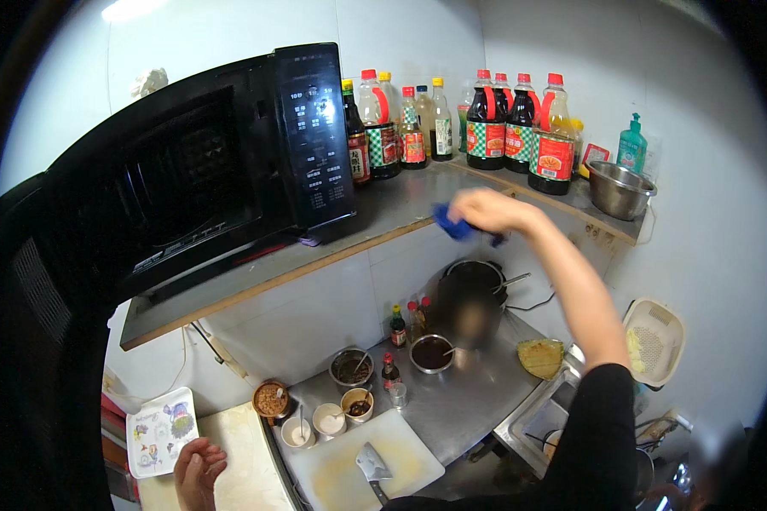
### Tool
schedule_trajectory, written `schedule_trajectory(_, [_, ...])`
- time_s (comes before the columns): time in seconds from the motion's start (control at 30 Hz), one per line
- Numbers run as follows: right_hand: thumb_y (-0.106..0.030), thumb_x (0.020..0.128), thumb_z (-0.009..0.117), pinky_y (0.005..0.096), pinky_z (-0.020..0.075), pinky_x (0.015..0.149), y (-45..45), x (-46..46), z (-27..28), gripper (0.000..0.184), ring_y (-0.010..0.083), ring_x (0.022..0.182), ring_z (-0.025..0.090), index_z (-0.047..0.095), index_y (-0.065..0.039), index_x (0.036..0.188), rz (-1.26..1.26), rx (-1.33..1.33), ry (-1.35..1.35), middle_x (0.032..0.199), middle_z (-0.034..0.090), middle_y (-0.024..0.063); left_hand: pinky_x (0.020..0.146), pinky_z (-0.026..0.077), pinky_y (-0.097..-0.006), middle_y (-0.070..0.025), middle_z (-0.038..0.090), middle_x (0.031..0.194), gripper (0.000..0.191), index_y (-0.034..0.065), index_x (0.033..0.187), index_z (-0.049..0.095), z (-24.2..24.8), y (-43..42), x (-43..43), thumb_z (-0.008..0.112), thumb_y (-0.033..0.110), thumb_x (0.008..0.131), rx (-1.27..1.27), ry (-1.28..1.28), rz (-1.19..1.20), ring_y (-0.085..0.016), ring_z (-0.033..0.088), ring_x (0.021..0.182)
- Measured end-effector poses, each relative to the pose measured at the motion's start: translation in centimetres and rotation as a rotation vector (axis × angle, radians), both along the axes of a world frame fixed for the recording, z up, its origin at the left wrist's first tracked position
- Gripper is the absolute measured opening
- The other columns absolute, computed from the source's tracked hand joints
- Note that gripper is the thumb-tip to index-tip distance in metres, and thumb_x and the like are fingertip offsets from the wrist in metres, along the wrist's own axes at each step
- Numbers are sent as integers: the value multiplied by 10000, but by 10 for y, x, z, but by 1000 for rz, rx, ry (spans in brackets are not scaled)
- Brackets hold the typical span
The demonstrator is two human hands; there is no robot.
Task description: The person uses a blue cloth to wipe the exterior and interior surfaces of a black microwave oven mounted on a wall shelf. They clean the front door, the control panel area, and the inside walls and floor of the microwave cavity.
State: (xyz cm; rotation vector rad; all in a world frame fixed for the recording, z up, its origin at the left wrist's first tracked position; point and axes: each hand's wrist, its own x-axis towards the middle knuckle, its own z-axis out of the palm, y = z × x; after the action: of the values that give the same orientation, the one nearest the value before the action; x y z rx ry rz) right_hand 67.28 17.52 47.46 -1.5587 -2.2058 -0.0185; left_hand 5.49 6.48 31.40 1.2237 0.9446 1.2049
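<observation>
My right hand (491, 209) is raised at the front edge of the grey shelf (415, 195), closed around a blue cloth (454, 223). Motion blurs the cloth, and part of it sticks out below the hand. My left hand (199, 469) is low at the left, over the pale tabletop (243, 447) and close to a white printed tray (162, 433). Its fingers are loosely curled, with nothing visible in them. On the shelf behind the cloth stand several bottles of dark sauce (486, 137) with red caps.
A black microwave (185, 172) fills the shelf's left; a steel bowl (621, 191) sits at its right end. Below, a cleaver (373, 463) lies on a white cutting board (415, 447). A sauce bowl (432, 354), seasoning cups (329, 419) and a dark pot (476, 274) stand behind.
</observation>
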Motion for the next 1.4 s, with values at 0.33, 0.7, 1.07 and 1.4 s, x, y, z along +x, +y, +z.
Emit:
schedule_trajectory(0.33, [-116, 727, 489, 446, 476, 798, -68, -8, 3, 293, 338, 952, 568, 670, -122, 957, -662, 369, -260, 1040, 613, 126, 911, 416, -340, -102, 567, 1152, 382, -8, 1245, 464, 36, 10, 31, 450, 232, 949, 72, 132, 11, -225, 536, 1056])
schedule_trajectory(0.7, [-260, 828, 367, 486, 243, 1051, 67, -80, -3, 475, 333, 1289, 292, 506, -242, 1282, -124, -20, -71, 1419, 346, 83, 836, 447, -299, -78, 578, 1050, 318, -14, 1174, 513, 33, 11, 40, 492, 198, 938, 9, 45, 17, -176, 559, 949])
schedule_trajectory(1.07, [-227, 844, 354, 482, 187, 1095, 137, 22, 8, 527, 333, 1333, 238, 387, -305, 1365, -559, -183, -116, 1486, 232, 37, 870, 444, -351, -104, 589, 1103, 352, 2, 1228, 481, 15, 12, 14, 488, 201, 938, -30, 66, 133, -209, 564, 1021])
schedule_trajectory(1.4, [-308, 848, 392, 456, 187, 1095, 141, 49, 6, 539, 333, 1353, 198, 338, -338, 1383, -889, -205, 88, 1490, 205, 66, 864, 479, -394, -114, 573, 1121, 436, 7, 1247, 444, -9, 5, -28, 525, 282, 918, -111, 104, 147, -239, 550, 1050])
